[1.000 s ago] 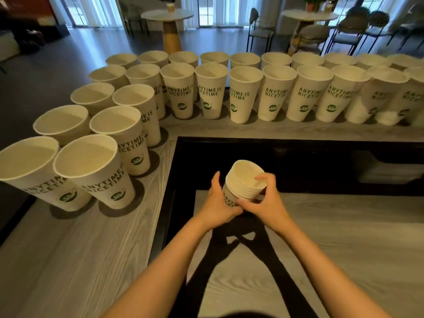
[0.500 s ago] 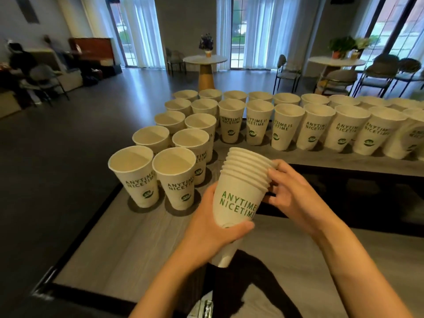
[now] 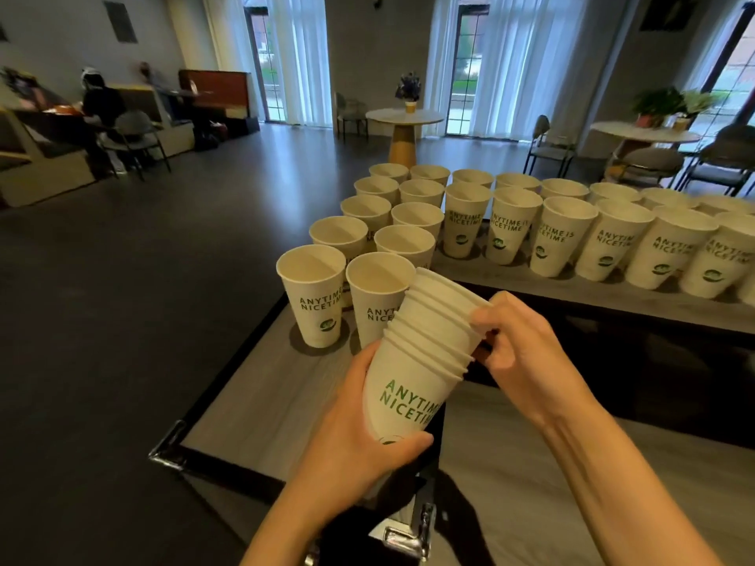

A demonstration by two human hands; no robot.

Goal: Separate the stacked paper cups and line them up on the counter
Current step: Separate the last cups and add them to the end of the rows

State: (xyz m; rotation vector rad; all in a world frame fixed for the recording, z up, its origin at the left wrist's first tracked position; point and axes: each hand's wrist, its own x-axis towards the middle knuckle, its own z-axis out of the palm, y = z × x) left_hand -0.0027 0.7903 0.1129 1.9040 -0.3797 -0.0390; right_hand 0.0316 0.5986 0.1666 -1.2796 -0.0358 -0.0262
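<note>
Fingers (image 3: 484, 316) of right hand (image 3: 527, 357) pinching top rim of nested paper-cup stack (image 3: 425, 353), frame centre; left hand (image 3: 367, 443) gripping base. Separating step; next, likely a clean single-cup pull.

Nested white cup stack (image 3: 412, 361) tilted, held mid-air; separated cups (image 3: 564, 234) upright in 2 rows on counter (image 3: 253, 402).

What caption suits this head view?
Left hand holds a cup stack; right hand pinches its rims.

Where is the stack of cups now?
In the head view, the stack of cups is held at centre by both hands, tilted, just before the two nearest cups on the counter.
</note>
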